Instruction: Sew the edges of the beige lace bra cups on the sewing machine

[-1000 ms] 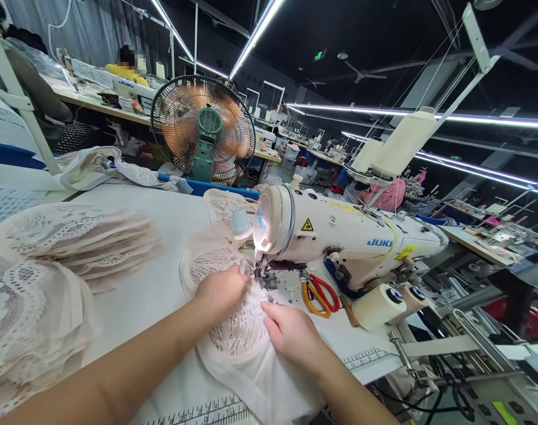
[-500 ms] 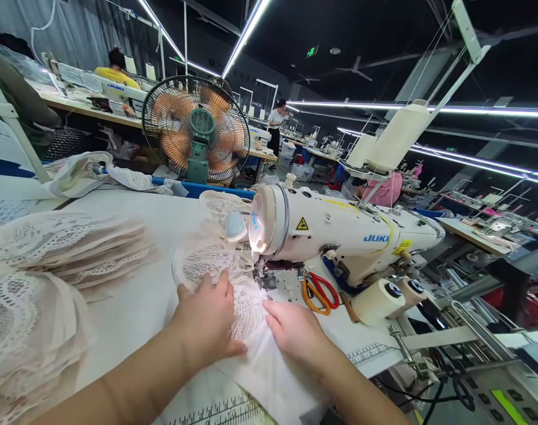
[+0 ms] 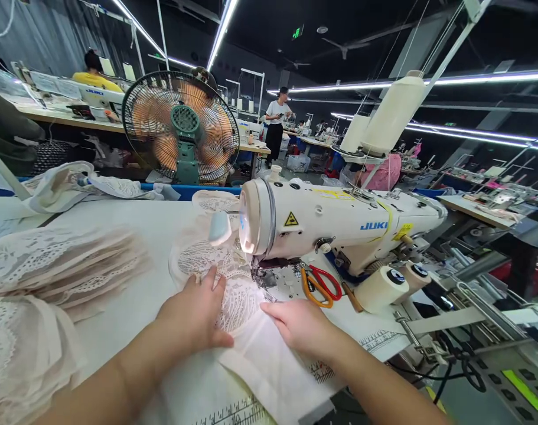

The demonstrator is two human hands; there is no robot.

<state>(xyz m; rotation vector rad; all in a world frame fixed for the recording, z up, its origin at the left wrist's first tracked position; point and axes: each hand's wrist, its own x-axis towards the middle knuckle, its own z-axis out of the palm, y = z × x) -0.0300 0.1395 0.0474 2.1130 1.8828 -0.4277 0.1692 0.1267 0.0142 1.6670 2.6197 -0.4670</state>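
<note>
A white lace piece point(image 3: 237, 304) lies under the needle area of the white JUKI sewing machine point(image 3: 295, 215), with a plain cream panel point(image 3: 269, 360) trailing toward me. My left hand point(image 3: 191, 313) rests on the lace left of the needle, fingers spread and thumb out to the side. Close to the presser foot, my right hand point(image 3: 299, 324) pinches the right edge of the fabric, its other fingers curled under. More lace point(image 3: 198, 257) reaches behind the machine head. Orange-handled and red-handled snips point(image 3: 319, 286) lie just right of the needle plate.
Stacked lace pieces point(image 3: 65, 260) cover the table's left side. Thread cones point(image 3: 381, 289) stand at the right, beside a wooden-handled tool point(image 3: 352, 297). Ruler markings point(image 3: 233, 413) run along the front. A large fan point(image 3: 182, 127) stands behind the table; a person in white point(image 3: 277, 121) stands farther back.
The view has shifted slightly, so the machine appears a little farther left. Both hands keep their places on the fabric, and the cream panel's near end lies more spread out.
</note>
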